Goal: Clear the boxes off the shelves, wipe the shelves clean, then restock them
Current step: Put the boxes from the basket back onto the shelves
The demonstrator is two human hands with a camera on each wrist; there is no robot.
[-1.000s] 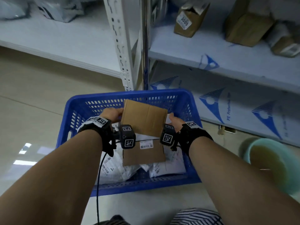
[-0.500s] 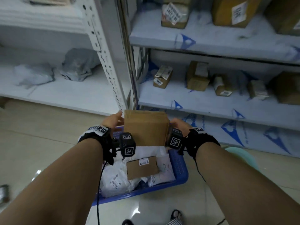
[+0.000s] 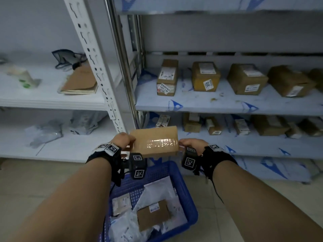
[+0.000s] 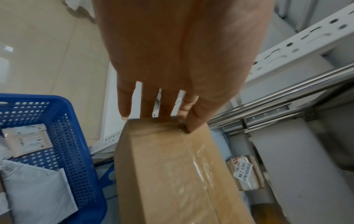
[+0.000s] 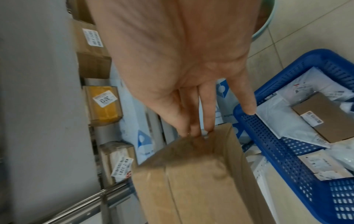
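Note:
A taped brown cardboard box (image 3: 154, 142) hangs in the air above the blue basket (image 3: 185, 186), in front of the lower shelf (image 3: 244, 145). My left hand (image 3: 123, 139) grips its left end, thumb on top and fingers underneath, as the left wrist view shows (image 4: 162, 106). My right hand (image 3: 190, 143) grips the right end the same way (image 5: 193, 124). The basket holds white mailer bags and a smaller labelled box (image 3: 153, 215). Several labelled boxes stand on the middle shelf (image 3: 209, 102), one at its left end (image 3: 167, 75).
A white slotted upright (image 3: 97, 67) and a steel post (image 3: 122, 67) rise just left of the held box. The left shelving unit carries grey bags and flat cardboard (image 3: 80, 81). A teal basin (image 5: 264, 22) sits on the tiled floor to the right.
Both hands have lifted the cardboard box out of the basket and up toward the shelves, turning its taped side toward me. The head view has tilted upward.

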